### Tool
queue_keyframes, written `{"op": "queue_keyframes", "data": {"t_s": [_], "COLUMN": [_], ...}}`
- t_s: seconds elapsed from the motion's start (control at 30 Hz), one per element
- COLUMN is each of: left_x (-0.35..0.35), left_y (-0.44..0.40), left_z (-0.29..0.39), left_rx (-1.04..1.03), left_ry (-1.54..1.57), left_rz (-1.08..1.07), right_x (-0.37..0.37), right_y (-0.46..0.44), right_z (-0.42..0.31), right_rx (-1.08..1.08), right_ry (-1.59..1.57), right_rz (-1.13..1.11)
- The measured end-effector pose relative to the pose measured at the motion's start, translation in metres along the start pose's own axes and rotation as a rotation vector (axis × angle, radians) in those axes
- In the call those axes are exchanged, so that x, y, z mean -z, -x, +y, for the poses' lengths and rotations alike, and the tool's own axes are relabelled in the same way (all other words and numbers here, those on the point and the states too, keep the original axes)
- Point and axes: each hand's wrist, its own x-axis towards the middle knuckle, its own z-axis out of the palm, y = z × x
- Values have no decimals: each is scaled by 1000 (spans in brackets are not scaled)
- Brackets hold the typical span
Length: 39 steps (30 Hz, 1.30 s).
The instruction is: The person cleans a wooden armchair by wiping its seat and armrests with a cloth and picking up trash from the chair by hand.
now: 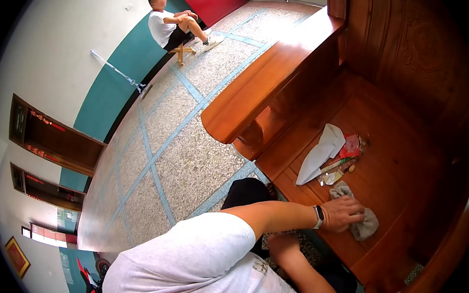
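Note:
My left hand (343,213), with a wristband on its wrist, is closed on a grey-beige cloth (366,225). The cloth is bunched and pressed on the brown wooden seat (392,156); its ends stick out on both sides of the fingers. Just beyond it lie a crumpled white sheet (321,152), a red packet (351,146), a clear wrapper (331,177) and a thin stick-like piece. My right hand (283,247) is low, beneath the left forearm and close to my legs, partly hidden. Its fingers cannot be made out.
The seat has a broad wooden armrest (271,73) and a carved backrest (417,55). Across the speckled floor (186,143) with blue strips, another person (164,26) sits on a small wooden stool (181,53). A mop (115,70) leans against the green-and-white wall.

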Motion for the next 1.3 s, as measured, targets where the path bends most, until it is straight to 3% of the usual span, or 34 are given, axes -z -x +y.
{"op": "queue_keyframes", "data": {"t_s": [0.07, 0.13, 0.23, 0.63, 0.87, 1.13, 1.3], "left_x": [1, 0, 0, 2, -3, -4, -4], "left_y": [0, -1, 0, 0, 3, 3, 3], "left_z": [-1, -1, -2, -2, -3, -3, -2], "left_rx": [-2, -13, -24, -24, 3, 2, -13], "left_ry": [-8, 11, 2, 6, -4, 1, -5], "left_rz": [2, 3, 14, 4, -24, -18, -12], "right_x": [-3, -13, -13, -6, -9, 2, -4], "right_y": [-4, -11, -13, -9, -6, -8, -10], "right_z": [1, 3, 7, 4, 6, 4, 6], "right_rx": [6, 57, 60, 5, 43, 26, 30], "right_ry": [12, 25, -40, 16, 98, 29, 5], "right_rz": [22, 247, 284, 126, 279, 50, 62]}}
